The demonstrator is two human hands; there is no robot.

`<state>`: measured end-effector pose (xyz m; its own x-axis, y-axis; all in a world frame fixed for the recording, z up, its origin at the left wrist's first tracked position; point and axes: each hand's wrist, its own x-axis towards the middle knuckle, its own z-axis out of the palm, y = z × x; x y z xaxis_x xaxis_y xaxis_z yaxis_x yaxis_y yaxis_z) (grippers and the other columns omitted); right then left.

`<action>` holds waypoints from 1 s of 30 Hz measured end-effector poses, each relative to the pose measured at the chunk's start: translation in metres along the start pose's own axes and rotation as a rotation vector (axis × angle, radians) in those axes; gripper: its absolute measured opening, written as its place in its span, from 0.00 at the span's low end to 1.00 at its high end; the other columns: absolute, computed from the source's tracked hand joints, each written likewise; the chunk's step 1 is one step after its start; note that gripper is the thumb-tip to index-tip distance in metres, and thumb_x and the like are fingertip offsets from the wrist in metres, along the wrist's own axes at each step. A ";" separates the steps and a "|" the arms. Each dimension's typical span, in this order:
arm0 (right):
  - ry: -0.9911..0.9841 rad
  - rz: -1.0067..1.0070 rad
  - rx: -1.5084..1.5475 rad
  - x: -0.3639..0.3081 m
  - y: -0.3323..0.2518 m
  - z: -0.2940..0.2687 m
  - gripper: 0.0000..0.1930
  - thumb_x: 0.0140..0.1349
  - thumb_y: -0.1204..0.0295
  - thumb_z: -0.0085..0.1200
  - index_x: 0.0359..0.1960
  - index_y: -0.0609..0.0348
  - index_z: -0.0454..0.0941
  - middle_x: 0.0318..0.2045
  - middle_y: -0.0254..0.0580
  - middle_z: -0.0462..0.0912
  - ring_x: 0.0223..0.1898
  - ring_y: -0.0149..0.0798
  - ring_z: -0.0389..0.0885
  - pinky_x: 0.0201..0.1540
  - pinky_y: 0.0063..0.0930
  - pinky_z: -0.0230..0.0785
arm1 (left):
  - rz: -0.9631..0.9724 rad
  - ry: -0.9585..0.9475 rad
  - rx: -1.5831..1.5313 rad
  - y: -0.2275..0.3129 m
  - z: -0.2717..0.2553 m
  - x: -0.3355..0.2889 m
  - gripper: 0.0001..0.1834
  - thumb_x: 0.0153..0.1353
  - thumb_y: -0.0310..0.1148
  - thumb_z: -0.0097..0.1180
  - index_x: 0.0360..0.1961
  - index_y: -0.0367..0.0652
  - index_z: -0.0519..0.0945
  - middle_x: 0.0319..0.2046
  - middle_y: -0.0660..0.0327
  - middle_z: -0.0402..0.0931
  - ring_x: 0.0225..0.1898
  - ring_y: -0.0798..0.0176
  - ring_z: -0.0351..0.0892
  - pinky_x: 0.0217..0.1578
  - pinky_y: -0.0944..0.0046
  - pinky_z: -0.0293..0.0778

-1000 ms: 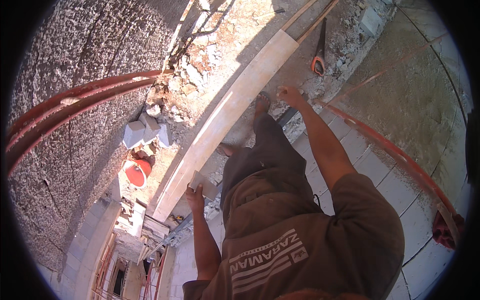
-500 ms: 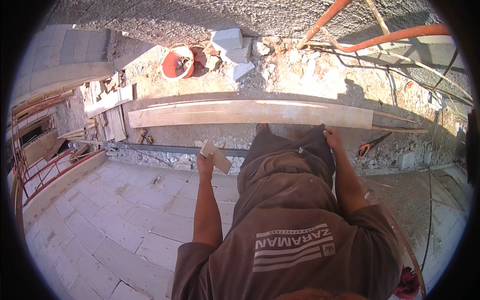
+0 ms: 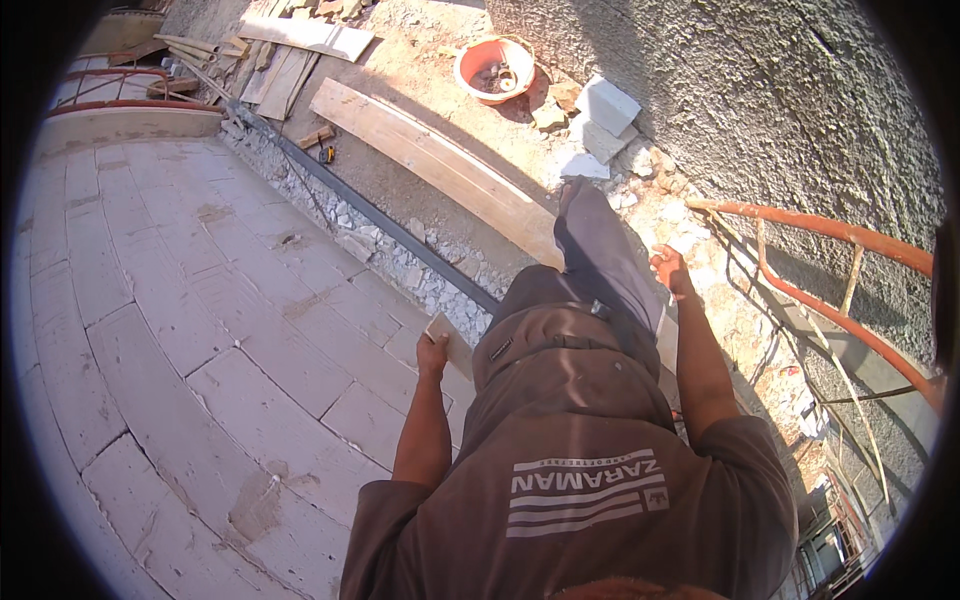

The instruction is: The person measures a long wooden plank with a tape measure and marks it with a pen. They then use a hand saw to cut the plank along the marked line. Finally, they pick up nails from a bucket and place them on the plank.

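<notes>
My left hand (image 3: 432, 355) is closed around one end of a small pale slab piece (image 3: 455, 343), held low beside my left hip. Part of the slab is hidden by the hand. My right hand (image 3: 672, 272) hangs in front on the right, away from the trouser leg, with its fingers loosely curled and nothing visible in them. A long wooden plank (image 3: 440, 160) lies on the ground ahead, running under my outstretched leg (image 3: 600, 240).
A pale block wall (image 3: 250, 330) runs along my left, with a dark metal bar (image 3: 380, 215) on rubble beside it. Ahead are an orange bucket (image 3: 495, 70), white blocks (image 3: 605, 110) and a tape measure (image 3: 327, 154). Orange scaffold tubing (image 3: 820, 230) crosses the right near a rough wall (image 3: 720, 90).
My view and body have turned to the right, and one leg now reaches forward past the plank. My right hand has left the trouser leg; the left still holds the slab piece.
</notes>
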<state>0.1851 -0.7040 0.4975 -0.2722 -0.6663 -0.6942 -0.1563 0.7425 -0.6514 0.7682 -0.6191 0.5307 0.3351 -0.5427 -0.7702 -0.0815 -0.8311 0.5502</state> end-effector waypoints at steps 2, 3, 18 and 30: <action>-0.155 -0.036 -0.005 0.028 0.008 0.023 0.18 0.65 0.71 0.56 0.54 0.64 0.77 0.38 0.39 0.83 0.34 0.29 0.78 0.33 0.23 0.71 | 0.038 -0.023 0.116 -0.010 0.009 -0.007 0.17 0.63 0.27 0.57 0.53 0.35 0.76 0.43 0.56 0.81 0.41 0.60 0.82 0.43 0.60 0.78; -0.232 -0.077 0.019 0.042 0.011 0.034 0.16 0.65 0.72 0.55 0.54 0.63 0.77 0.39 0.39 0.83 0.36 0.30 0.78 0.36 0.24 0.71 | 0.024 -0.044 0.180 -0.011 0.013 -0.010 0.18 0.64 0.27 0.56 0.55 0.35 0.75 0.44 0.56 0.81 0.41 0.60 0.83 0.42 0.60 0.78; -0.291 0.011 -0.317 0.283 -0.219 0.104 0.18 0.60 0.66 0.62 0.51 0.57 0.81 0.42 0.47 0.85 0.39 0.39 0.84 0.43 0.31 0.75 | 0.109 0.129 0.183 0.220 0.043 0.078 0.20 0.64 0.26 0.55 0.57 0.30 0.76 0.47 0.52 0.81 0.46 0.61 0.80 0.49 0.62 0.73; -0.444 -0.206 -0.685 0.489 -0.370 0.275 0.21 0.62 0.61 0.54 0.54 0.58 0.79 0.44 0.53 0.84 0.45 0.45 0.83 0.50 0.35 0.74 | 0.223 0.197 0.223 0.297 0.114 0.214 0.23 0.67 0.30 0.54 0.61 0.33 0.72 0.57 0.46 0.75 0.60 0.46 0.73 0.62 0.55 0.65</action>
<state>0.3707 -1.3238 0.3154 0.2009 -0.6518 -0.7313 -0.7428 0.3854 -0.5475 0.7092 -0.9960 0.4928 0.4581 -0.6978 -0.5507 -0.3683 -0.7128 0.5969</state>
